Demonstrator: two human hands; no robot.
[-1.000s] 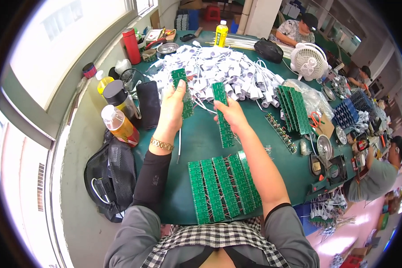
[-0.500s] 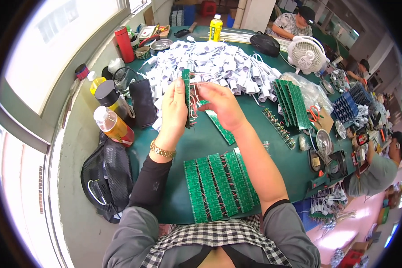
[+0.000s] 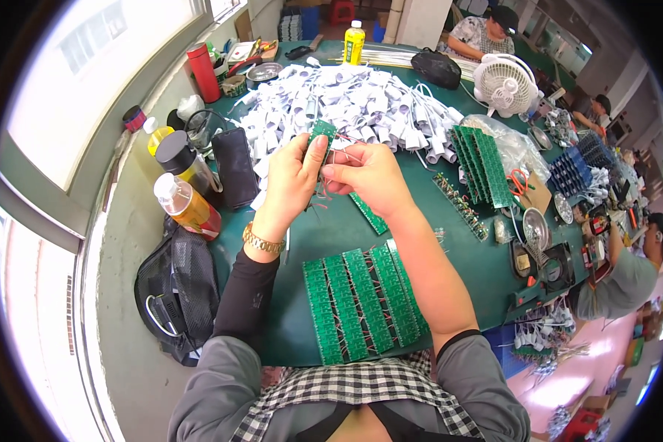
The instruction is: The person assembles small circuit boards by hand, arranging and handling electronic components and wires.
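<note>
My left hand [image 3: 289, 180] grips a narrow green circuit board strip [image 3: 321, 134] upright above the green table [image 3: 309, 236]. My right hand [image 3: 368, 173] is closed beside it, its fingertips pinching thin red and white wires at the strip's edge. Another green strip [image 3: 368, 214] lies flat on the table just under my right wrist. Several finished green strips [image 3: 361, 302] lie side by side near my body. A big heap of white connectors with wires [image 3: 346, 103] lies behind my hands.
Bottles [image 3: 188, 202] and a black phone [image 3: 236, 166] stand at the left, with a black bag [image 3: 177, 295] below them. More green boards [image 3: 482, 162], a small white fan [image 3: 504, 81], scissors and tools lie at the right. Other people sit at the far and right edges.
My right hand let go of the second green strip, which now lies on the table, and came over to the strip in my left hand. Both hands drew closer together.
</note>
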